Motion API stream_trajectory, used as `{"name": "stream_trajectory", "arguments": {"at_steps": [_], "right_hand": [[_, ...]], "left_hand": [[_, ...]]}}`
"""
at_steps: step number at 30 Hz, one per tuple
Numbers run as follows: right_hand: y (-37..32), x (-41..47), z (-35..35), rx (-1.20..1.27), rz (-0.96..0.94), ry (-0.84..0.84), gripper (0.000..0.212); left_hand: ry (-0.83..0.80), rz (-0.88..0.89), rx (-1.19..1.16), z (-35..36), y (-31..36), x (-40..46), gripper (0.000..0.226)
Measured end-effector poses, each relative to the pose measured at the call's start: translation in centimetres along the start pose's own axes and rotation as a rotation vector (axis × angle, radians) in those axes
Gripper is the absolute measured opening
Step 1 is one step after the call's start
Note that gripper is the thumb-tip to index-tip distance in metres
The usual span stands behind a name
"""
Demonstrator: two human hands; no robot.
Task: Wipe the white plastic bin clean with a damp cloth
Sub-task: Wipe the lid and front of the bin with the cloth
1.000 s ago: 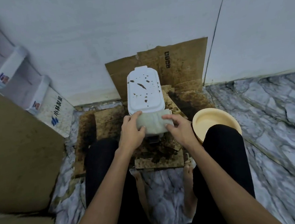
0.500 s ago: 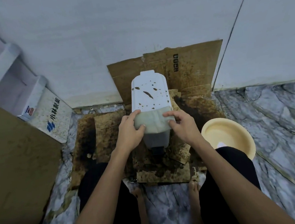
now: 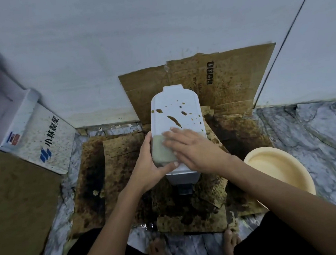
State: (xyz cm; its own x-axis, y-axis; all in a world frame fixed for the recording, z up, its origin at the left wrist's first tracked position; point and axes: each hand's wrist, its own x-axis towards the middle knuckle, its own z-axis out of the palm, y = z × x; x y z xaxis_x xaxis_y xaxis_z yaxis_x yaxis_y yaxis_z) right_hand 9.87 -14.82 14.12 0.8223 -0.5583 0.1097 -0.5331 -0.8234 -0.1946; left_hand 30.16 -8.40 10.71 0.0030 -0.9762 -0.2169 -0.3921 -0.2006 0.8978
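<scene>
Currently the white bin (image 3: 177, 114) lies on stained cardboard (image 3: 114, 171) spread over the marble floor (image 3: 314, 128), its far end close to the wall (image 3: 116, 41). Brown splashes mark the upper surface (largest streak near the middle). The cloth (image 3: 162, 152), pale grey-green, lies flat on the near part of that surface. Right hand (image 3: 193, 149) rests palm down on the cloth, fingers (image 3: 170, 134) straight and close together, pressing it to the bin. Left hand (image 3: 150, 167) holds the bin's left edge, fingers curled round the side, thumb lying across the cloth's near edge. A cream basin (image 3: 281, 168) sits on the floor just right of the cardboard. A white carton (image 3: 49, 140) with printed characters leans at left. Bare toes show at the bottom edge.
</scene>
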Motion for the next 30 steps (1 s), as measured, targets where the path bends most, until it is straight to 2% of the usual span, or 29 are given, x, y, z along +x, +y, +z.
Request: {"name": "stream_trajectory", "arguments": {"at_steps": [3, 7, 12, 18, 22, 26, 30], "right_hand": [[0.7, 0.3, 1.6, -0.071, -0.046, -0.08, 0.05], [1.6, 0.7, 1.6, -0.098, -0.053, -0.091, 0.054], [3.6, 3.5, 2.0, -0.058, 0.097, -0.08, 0.064], [4.7, 6.5, 2.2, -0.025, 0.24, 0.022, 0.065], [5.9, 8.4, 2.2, -0.033, 0.285, 0.058, 0.052], [8.2, 10.5, 1.4, -0.026, 0.356, 0.008, 0.05], [10.4, 10.8, 1.3, 0.024, 0.458, 0.068, 0.049]], "left_hand": [[-0.056, 0.003, -0.061, 0.3, -0.1, 0.7, 0.143], [0.015, 0.019, -0.067, 1.1, -0.4, 1.2, 0.151], [0.112, -0.009, 0.032, 1.9, -0.2, 1.6, 0.148], [0.19, 0.034, 0.318, 2.9, 0.3, 2.2, 0.133], [0.202, 0.04, 0.341, 3.3, 0.0, 1.9, 0.125], [0.206, 0.039, 0.349, 3.1, 0.0, 1.8, 0.121], [0.2, 0.022, 0.341, 3.0, -0.2, 1.9, 0.121]]}}
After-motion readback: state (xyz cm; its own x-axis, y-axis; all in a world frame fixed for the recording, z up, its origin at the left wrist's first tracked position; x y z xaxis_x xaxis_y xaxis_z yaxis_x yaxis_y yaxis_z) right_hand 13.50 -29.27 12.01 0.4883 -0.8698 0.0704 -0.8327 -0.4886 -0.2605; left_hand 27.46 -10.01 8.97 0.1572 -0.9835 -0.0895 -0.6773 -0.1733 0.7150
